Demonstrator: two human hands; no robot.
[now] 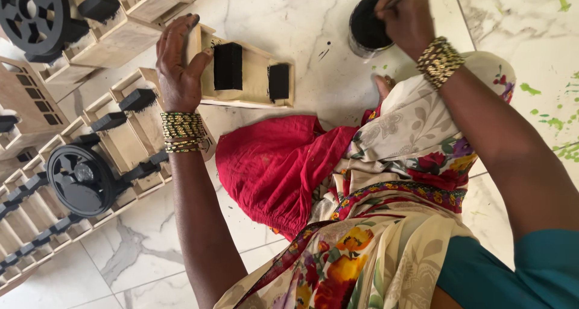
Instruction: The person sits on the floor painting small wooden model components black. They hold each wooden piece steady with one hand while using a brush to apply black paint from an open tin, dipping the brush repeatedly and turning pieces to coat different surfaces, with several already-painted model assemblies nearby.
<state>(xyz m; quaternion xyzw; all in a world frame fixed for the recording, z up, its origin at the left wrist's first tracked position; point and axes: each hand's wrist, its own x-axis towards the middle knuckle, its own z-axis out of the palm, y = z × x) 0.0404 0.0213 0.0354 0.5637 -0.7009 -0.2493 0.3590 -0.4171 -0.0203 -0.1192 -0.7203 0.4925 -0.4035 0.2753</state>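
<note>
Near the upper middle of the frame we hold a small wooden tray piece (247, 74) flat on the white marble floor (325, 86). Our left hand (178, 68) grips its left end, thumb over the near rim and fingers curled over the far edge, so the fingers are clamped on the wood. Two raised blocks on the piece are already black, one larger (228, 66) and one smaller (278, 81).

At the top right of the frame our right hand (405, 16) is over a round pot of black paint (366, 27), fingers bunched together around something thin; we cannot tell what, as the hand hides it.

We judge the wooden piece light and stiff, thin-walled, likely easy to mark or crack if squeezed hard. The black faces may be wet and would smear, so the bare rim and outer walls look like the safe places to take hold, as the left hand does now.

At the left of the frame lie more wooden pieces with black blocks (120, 128) and two black wheels (81, 179), near our left wrist.
</note>
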